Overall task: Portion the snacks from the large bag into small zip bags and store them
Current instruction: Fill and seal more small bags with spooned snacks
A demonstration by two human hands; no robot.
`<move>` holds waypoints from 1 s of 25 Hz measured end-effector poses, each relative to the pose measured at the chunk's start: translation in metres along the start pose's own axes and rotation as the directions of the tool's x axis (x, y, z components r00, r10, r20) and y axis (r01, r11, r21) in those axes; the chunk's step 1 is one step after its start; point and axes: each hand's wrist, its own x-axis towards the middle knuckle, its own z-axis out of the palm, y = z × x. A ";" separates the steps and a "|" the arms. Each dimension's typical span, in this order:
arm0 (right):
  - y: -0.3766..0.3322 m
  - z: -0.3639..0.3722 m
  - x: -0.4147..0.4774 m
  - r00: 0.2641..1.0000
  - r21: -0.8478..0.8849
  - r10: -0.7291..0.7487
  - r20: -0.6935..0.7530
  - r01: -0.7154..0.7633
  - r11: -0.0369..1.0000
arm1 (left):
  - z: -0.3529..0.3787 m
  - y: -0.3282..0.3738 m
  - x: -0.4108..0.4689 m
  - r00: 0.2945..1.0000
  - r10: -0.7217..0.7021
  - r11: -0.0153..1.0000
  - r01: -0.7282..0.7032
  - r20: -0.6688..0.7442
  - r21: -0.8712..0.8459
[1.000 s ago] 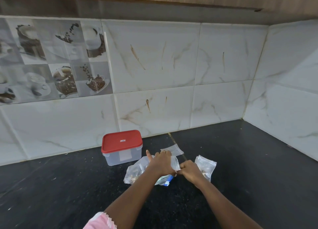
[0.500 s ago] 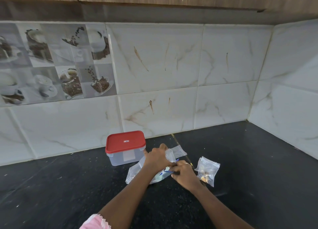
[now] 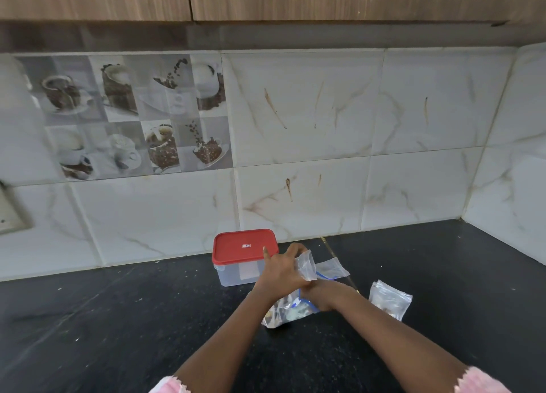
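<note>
Lifting off the tabletop [image 3: 118, 319], the left hand [image 3: 280, 270] now has its fingers [image 3: 297, 249] clenched on an empty small zip bag [image 3: 305, 267], where half a second ago both hands pressed low on the large bag [image 3: 288, 311]; the right hand [image 3: 323, 296] is at that bag's blue-zipped mouth, its grip hidden. This looks like the start of another portion: one filled bag [image 3: 388, 299] lies right, a spare bag [image 3: 332, 267] behind. The red-lidded container [image 3: 245, 248] carries a white label, too small to read.

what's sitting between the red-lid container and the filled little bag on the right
In the head view: both hands, left hand holding a small zip bag, plus the large bag and an empty flat bag.
</note>
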 end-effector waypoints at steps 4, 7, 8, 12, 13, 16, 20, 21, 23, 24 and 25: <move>-0.015 -0.002 0.004 0.998 -0.118 0.033 0.045 -0.027 0.993 | -0.011 -0.010 -0.006 1.000 -0.012 0.993 0.013 0.011 -0.113; -0.017 0.001 0.007 0.997 -0.116 0.024 0.079 -0.014 0.993 | -0.021 -0.032 -0.011 0.974 -0.215 0.936 0.187 -0.065 -0.300; -0.018 0.003 0.012 0.997 -0.145 0.025 0.071 -0.014 0.989 | -0.021 -0.044 -0.014 0.951 -0.302 0.903 0.266 -0.059 -0.338; -0.023 0.009 0.020 0.999 -0.209 0.049 -0.016 -0.051 0.977 | -0.005 -0.082 -0.039 0.799 -0.591 0.714 0.583 0.114 -0.388; -0.023 0.010 0.019 0.999 -0.246 0.025 -0.026 -0.030 0.969 | 0.002 -0.089 -0.043 0.730 -0.659 0.633 0.668 0.182 -0.391; -0.031 0.003 0.008 0.999 -0.293 0.007 0.053 0.009 0.956 | 0.021 -0.103 -0.047 0.608 -0.658 0.383 0.778 0.444 -0.498; -0.015 0.023 0.020 0.999 -0.247 0.047 0.022 -0.040 0.968 | 0.025 -0.093 -0.040 0.622 -0.553 0.145 0.727 0.554 -0.671; -0.010 0.031 0.024 0.998 -0.223 0.065 0.012 -0.061 0.973 | 0.029 -0.095 -0.035 0.622 -0.591 0.124 0.699 0.513 -0.704; -0.005 0.039 0.027 0.998 -0.257 0.041 0.057 -0.025 0.966 | 0.036 -0.101 -0.029 0.619 -0.636 0.100 0.658 0.460 -0.747; -0.005 0.038 0.022 0.997 -0.225 0.007 0.079 0.011 0.974 | 0.037 -0.100 -0.028 0.613 -0.649 0.095 0.654 0.451 -0.751; -0.004 0.038 0.020 0.995 -0.186 0.003 0.101 0.015 0.982 | 0.037 -0.100 -0.028 0.605 -0.661 0.107 0.662 0.444 -0.742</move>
